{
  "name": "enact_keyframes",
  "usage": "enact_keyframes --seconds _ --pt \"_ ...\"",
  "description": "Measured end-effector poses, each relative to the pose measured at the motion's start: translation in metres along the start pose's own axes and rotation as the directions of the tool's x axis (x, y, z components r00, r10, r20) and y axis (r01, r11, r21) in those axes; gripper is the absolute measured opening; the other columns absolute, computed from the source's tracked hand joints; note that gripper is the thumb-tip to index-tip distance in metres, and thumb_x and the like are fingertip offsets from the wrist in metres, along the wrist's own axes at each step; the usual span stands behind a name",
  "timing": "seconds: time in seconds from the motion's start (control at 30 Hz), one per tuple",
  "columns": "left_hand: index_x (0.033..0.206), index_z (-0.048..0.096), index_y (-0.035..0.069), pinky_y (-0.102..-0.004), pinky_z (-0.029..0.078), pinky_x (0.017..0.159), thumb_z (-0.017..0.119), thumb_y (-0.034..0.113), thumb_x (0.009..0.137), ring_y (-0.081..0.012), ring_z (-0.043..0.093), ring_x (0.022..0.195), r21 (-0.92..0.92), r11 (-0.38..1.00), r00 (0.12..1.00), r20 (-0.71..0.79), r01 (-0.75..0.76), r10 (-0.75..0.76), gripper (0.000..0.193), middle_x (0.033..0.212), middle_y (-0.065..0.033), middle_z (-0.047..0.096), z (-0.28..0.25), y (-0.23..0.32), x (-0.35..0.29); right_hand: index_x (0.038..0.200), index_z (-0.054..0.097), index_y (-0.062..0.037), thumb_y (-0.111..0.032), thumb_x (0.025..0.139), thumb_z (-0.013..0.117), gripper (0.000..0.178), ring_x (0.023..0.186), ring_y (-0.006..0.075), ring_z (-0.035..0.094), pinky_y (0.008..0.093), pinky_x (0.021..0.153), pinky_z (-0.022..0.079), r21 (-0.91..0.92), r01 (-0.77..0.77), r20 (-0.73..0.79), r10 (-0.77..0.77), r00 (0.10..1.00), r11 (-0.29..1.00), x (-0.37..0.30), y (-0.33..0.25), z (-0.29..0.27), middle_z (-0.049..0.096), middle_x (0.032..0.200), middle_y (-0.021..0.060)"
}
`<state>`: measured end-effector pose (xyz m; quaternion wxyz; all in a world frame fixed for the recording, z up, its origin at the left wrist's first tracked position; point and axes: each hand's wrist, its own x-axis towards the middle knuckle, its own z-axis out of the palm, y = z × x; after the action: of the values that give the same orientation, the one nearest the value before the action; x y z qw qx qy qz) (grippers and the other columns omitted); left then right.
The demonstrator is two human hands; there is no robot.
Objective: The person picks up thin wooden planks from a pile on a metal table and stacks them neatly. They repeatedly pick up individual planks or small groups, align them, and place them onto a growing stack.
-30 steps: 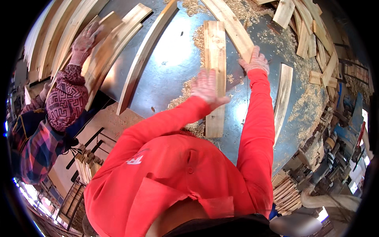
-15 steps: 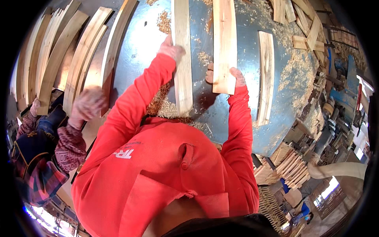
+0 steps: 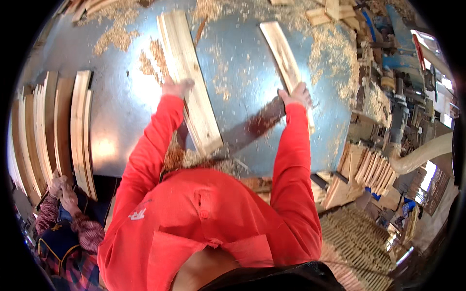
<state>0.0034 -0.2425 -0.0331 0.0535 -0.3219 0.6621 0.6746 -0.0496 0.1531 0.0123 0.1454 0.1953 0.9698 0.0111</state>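
Note:
A pale wooden board lies slanted on the metal table, seemingly pressed against or stacked with a second board along its left side. My left hand grips the left edge, fingers over the top face. To the right is a narrower wooden strip with a darker streak in its grain. My right hand is closed around the lower part of this strip, thumb on its left side and fingers on its right. Part of the strip is hidden under that hand.
Wood shavings are scattered over the metal table. Several long boards stand in a row at the left, where a co-worker's hands touch them. Offcuts lie far right; stacked wood pieces and a pale hose are nearer.
My right hand has let go of the wide board and taken hold of the narrow strip. The wide board now lies at my left hand. The view has turned, and the co-worker's hands have come together.

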Motion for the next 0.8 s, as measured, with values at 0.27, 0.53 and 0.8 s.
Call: enact_keyframes --seconds 0.27,0.53,0.8 --pt "0.132 0.036 -0.005 -0.0333 0.054 0.084 0.069 0.011 0.082 -0.0242 0.061 0.1 -0.832 0.531 0.979 0.071 0.163 -0.191 0.063 0.117 -0.0186 0.057 0.026 -0.025 -0.032 0.142 0.04 -0.0104 -0.058 0.073 0.069 0.089 0.109 0.0404 0.057 0.0442 0.091 0.048 0.441 0.256 0.344 -0.425 0.837 0.86 -0.088 -0.129 0.0 0.053 0.122 0.0309" --pt "0.128 0.042 -0.001 -0.0407 0.051 0.086 0.071 0.012 0.082 -0.025 0.052 0.111 0.0 0.972 0.953 -0.196 0.234 -0.229 0.055 0.119 -0.0208 0.051 -0.052 0.001 -0.002 0.139 0.043 -0.0068 -0.043 0.09 0.061 0.064 0.113 0.0402 0.055 0.0422 0.096 0.045 0.696 0.519 -0.074 -0.669 0.739 0.496 -0.041 -0.208 0.005 0.054 0.128 0.0221" --pt "0.131 0.04 0.012 -0.0491 0.049 0.085 0.073 0.045 0.073 -0.0435 0.061 0.1 0.843 0.481 0.868 -0.407 0.239 0.283 0.074 0.111 -0.0237 0.063 -0.261 0.073 -0.073 0.136 0.045 -0.0005 -0.031 0.092 0.064 0.056 0.101 0.0192 0.058 0.0286 0.089 0.048 0.999 -0.041 0.042 -0.599 0.8 0.015 0.084 -0.303 0.008 0.058 0.115 0.0119"
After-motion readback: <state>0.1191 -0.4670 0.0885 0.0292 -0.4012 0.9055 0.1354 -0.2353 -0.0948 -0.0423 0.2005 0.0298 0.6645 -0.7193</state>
